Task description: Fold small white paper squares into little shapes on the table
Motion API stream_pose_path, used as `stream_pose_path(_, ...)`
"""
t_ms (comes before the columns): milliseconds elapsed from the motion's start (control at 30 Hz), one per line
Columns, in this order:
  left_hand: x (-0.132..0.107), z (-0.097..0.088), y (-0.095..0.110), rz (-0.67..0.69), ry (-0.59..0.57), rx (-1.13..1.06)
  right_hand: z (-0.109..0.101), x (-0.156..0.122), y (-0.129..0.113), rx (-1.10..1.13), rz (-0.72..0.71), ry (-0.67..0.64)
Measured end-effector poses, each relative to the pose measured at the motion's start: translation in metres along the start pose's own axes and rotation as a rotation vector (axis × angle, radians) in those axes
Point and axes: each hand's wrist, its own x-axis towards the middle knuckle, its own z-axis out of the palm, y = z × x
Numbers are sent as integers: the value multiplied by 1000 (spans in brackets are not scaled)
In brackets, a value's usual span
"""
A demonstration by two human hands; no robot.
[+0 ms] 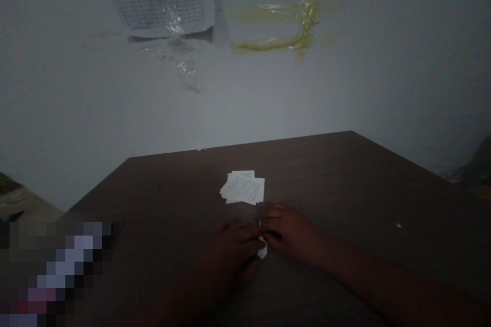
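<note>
Dark wood-grain table (pixel 326 168), my left hand (pixel 237 240) and right hand (pixel 289 230) meeting at a small white paper piece (pixel 262 252).
Both are narrow, fingers curled, the left at the piece's 9 o'clock, the right at its 2; in this gloom I cannot tell whether either grips it. Printed paper slips (pixel 245 189) lie in a loose pile at its 11 o'clock, a tiny scrap (pixel 399 225) at its 3. I judge that an uneven pull could tear the piece, and a loose pinch could let it slip.
</note>
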Motion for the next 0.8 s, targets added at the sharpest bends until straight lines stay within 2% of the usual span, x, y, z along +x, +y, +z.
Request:
stream_pose_path(133, -3, 11, -3, 86, 67, 132, -10, -9, -14, -142, 41, -54)
stream_pose_path(267, -3, 17, 6, 84, 106, 236, -6, -22, -35, -305, 126, -73)
stream_pose_path(367, -2, 15, 16, 111, 43, 284, 1, -28, -48, -334, 186, -127)
stream_pose_path(400, -2, 14, 18, 157, 16, 297, 3, -28, -51, -328, 204, -143)
stream_pose_path(533, -4, 10, 22, 163, -41, 332, 2, -22, -56, -288, 243, -175)
stream_pose_path(667, -8, 11, 17, 122, -93, 227, -2, -18, -55, -271, 255, -172)
stream_pose_path(800, -8, 21, 3, 51, -152, 135, -2, -19, -51, -217, 232, -130)
